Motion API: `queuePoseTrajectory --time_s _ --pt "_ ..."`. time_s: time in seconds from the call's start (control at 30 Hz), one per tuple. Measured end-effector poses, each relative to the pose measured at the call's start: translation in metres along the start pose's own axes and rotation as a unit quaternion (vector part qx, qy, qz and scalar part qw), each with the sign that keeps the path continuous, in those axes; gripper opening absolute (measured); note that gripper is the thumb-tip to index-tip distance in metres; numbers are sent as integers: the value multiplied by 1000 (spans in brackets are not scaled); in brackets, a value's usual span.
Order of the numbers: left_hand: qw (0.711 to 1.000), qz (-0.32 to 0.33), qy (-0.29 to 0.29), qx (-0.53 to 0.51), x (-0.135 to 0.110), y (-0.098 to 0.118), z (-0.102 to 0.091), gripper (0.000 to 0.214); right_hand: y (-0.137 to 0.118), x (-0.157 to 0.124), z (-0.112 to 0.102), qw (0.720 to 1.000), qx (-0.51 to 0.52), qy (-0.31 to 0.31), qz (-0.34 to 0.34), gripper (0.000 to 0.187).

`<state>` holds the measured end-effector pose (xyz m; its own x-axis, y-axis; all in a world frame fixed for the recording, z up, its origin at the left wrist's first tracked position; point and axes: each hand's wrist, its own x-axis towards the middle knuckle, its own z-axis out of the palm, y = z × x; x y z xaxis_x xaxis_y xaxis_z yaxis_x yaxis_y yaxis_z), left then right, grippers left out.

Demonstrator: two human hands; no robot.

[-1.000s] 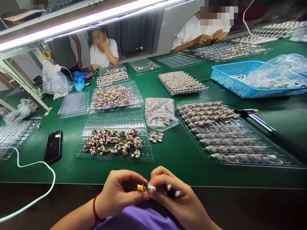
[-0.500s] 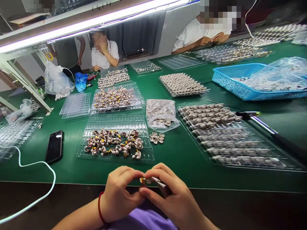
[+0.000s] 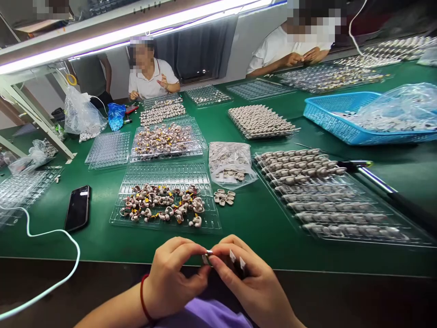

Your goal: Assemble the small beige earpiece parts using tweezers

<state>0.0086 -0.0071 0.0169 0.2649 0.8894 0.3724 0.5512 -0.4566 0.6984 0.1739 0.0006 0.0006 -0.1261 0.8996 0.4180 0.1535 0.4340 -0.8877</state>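
My left hand (image 3: 175,271), with a red band at the wrist, pinches a small electronic earphone part (image 3: 206,258) above the table's front edge. Thumb and forefinger of my right hand (image 3: 251,278) meet the same part from the other side. Tucked in my right hand is a pair of metal tweezers (image 3: 233,256), its two pointed tips apart and turned away from the part. Fingertips cover most of the part. Beyond my hands, a clear tray (image 3: 208,223) bears loose earphone pieces (image 3: 167,205) with yellow and dark wiring.
Beige shells (image 3: 224,197) lie beside a plastic bag (image 3: 228,159) of more shells. Rows of grey-beige pieces fill a tray (image 3: 324,196) at right. A phone (image 3: 78,207) and white cable (image 3: 51,234) are at left, a blue basket (image 3: 341,125) at right. Co-workers sit across.
The small part has turned between my fingertips, so its yellow piece no longer shows. The tweezers have swung in my right hand, tips now higher and apart. A co-worker's hand has come down from the face.
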Motion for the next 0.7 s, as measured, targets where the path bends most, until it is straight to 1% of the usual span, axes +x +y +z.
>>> queuePoseTrajectory --time_s 0.07,0.13,0.23,0.33,0.4,0.43,0.47,0.5,0.57,0.6,0.63,0.67,0.7 --pt "1000 0 6 -5 0 0 0 17 1 -2 1 999 -21 13 -21 8" --pt "1000 2 17 -14 0 -1 0 18 2 -5 2 996 -54 37 -62 7" --pt "999 8 35 -35 1 -2 0 19 4 -12 4 982 -110 67 -141 18" --pt "997 4 43 -65 0 -3 0 21 5 -17 5 964 -153 67 -206 27" --pt "993 -21 41 -109 -2 -5 1 25 3 -17 3 960 -154 56 -227 25" --pt "989 -43 38 -139 -3 -6 2 26 2 -16 1 963 -142 47 -224 22" --pt "982 -69 36 -170 -4 -6 3 25 1 -15 -1 970 -127 36 -206 19" --pt "974 -98 36 -200 -4 -7 3 23 -1 -13 -4 977 -114 27 -177 21" --pt "958 -144 40 -246 -4 -8 4 17 -3 -8 -11 988 -109 3 -110 38" --pt "951 -161 44 -262 -4 -9 5 15 -5 -5 -16 989 -118 -18 -83 45" --pt "945 -171 48 -273 -3 -10 5 14 -6 -2 -20 988 -129 -49 -67 47" --pt "942 -177 49 -280 -3 -10 5 15 -7 1 -24 985 -141 -85 -59 43" --pt "941 -179 49 -283 -3 -11 5 15 -9 4 -28 979 -152 -122 -57 35"
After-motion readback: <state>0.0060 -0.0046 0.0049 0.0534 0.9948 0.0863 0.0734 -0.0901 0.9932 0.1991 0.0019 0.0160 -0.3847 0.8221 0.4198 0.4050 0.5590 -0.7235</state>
